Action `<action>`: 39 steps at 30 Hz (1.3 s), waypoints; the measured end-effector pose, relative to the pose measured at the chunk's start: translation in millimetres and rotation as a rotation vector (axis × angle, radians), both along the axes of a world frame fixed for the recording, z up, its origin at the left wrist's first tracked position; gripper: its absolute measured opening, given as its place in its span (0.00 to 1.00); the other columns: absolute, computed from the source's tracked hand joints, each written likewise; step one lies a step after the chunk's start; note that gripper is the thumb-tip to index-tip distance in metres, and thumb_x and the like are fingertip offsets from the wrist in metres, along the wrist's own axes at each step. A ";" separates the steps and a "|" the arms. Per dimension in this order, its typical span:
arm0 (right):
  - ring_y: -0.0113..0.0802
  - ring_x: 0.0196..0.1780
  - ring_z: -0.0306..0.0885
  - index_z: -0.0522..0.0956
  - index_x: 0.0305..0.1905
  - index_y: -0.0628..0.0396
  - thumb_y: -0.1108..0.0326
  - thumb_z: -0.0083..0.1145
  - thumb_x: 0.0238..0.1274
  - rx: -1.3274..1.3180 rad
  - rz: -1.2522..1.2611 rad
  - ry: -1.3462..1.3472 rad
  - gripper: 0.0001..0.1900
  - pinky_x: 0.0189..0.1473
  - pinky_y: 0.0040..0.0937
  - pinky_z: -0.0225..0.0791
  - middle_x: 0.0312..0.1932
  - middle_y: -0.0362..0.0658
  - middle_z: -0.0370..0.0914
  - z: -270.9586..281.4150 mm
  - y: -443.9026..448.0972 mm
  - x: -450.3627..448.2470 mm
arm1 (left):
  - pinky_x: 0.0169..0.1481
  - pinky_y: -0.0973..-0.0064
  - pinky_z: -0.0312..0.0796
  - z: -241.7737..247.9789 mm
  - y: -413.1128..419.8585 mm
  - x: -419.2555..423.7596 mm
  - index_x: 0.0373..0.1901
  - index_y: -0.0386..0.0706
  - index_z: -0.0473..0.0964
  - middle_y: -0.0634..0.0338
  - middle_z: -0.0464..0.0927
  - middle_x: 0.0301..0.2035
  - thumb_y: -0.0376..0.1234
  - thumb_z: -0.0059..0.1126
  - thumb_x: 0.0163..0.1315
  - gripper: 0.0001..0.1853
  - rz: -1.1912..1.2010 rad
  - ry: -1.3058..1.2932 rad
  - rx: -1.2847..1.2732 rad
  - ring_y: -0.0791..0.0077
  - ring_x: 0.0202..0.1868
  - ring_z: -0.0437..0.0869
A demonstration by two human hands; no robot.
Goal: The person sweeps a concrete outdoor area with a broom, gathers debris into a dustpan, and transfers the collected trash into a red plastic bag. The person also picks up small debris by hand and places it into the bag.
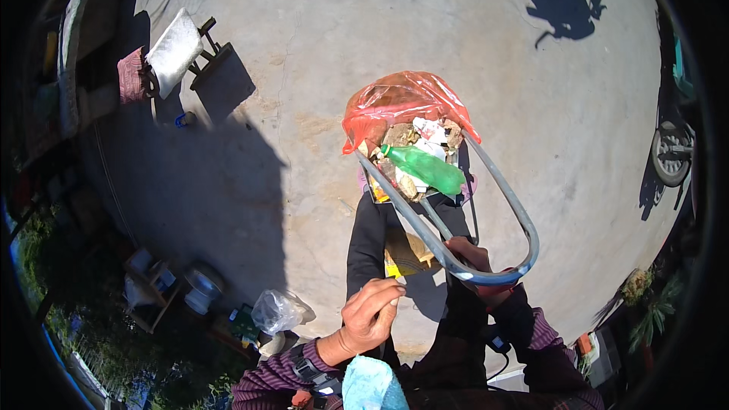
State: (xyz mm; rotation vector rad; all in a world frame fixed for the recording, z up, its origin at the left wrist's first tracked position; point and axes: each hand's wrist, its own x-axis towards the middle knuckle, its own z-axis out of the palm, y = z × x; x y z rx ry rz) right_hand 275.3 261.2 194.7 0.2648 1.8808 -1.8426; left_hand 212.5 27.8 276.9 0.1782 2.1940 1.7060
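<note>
A metal dustpan [370, 182] heaped with rubbish is by my feet. Its long grey U-shaped handle [507, 182] rises toward me, and my right hand [470, 253] is behind the near bend, closed around a straight grey rod [435, 219]. Part of that hand is hidden by the handle. On the heap lies a green plastic bottle [427, 169], among crumpled white paper [430, 130] and brown lumps. A translucent red plastic bag [407, 94] spreads over the far side. Apart from all this, my left hand [373, 313] has curled fingers against the thumb; I see nothing in it.
Concrete ground [319, 40] surrounds me. A chair with a white cushion [175, 51] stands at upper left. A clear plastic bag [275, 311] and a metal basin [202, 287] are at lower left. A wheel [672, 154] shows at right; a light-blue cloth [373, 384] hangs near me.
</note>
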 end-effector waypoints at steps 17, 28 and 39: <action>0.23 0.19 0.64 0.71 0.52 0.58 0.77 0.56 0.56 0.142 -0.092 0.233 0.17 0.24 0.23 0.60 0.20 0.38 0.66 -11.6 -9.0 8.6 | 0.46 0.63 0.73 -360.7 -36.4 -84.8 0.48 0.39 0.71 0.47 0.78 0.39 0.26 0.58 0.51 0.20 -0.167 -0.201 -0.761 0.53 0.38 0.81; 0.27 0.31 0.74 0.73 0.52 0.57 0.77 0.58 0.56 0.152 -0.027 -0.060 0.17 0.33 0.25 0.67 0.30 0.41 0.74 21.5 -1.6 -23.2 | 0.38 0.79 0.67 -273.8 -34.5 -94.7 0.35 0.38 0.73 0.64 0.75 0.26 0.24 0.46 0.61 0.05 0.198 -0.703 0.212 0.77 0.28 0.74; 0.22 0.30 0.69 0.76 0.46 0.57 0.71 0.55 0.61 0.240 -0.026 -0.135 0.09 0.32 0.24 0.64 0.26 0.34 0.74 57.2 -17.6 -81.6 | 0.42 0.83 0.67 -221.2 -54.4 -80.9 0.43 0.36 0.74 0.64 0.76 0.31 0.27 0.52 0.58 0.11 0.115 -0.813 0.302 0.80 0.34 0.75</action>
